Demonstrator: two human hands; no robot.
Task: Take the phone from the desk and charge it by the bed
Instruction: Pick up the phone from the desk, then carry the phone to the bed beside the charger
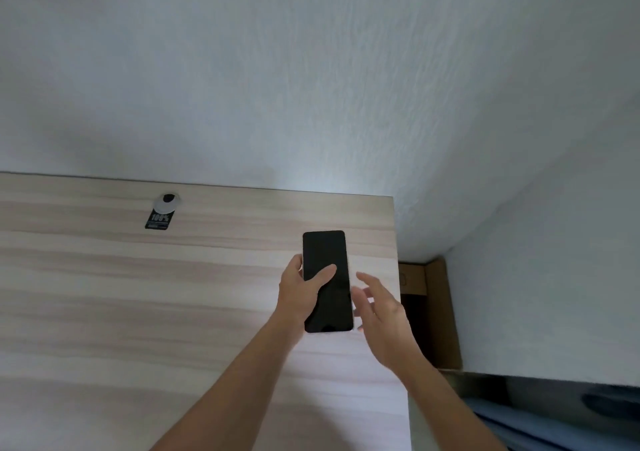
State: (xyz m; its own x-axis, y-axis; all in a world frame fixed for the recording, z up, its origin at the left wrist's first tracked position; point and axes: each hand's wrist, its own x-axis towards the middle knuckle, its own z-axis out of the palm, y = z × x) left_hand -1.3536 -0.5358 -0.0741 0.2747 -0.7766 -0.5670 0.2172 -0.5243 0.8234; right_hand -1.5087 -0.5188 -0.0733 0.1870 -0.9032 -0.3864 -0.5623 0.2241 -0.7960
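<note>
A black phone [327, 260] with a dark screen is over the right part of the light wooden desk [138, 294], screen up. My left hand [301, 294] grips its left edge, thumb resting on the screen. My right hand [381, 308] hovers just right of the phone, fingers spread and holding nothing. Whether the phone still touches the desk I cannot tell.
A small black tag with a white round piece [161, 213] lies near the desk's back edge. White walls stand behind and to the right. A brown cardboard box [436, 312] fills the gap right of the desk. Blue fabric [540, 426] shows at the bottom right.
</note>
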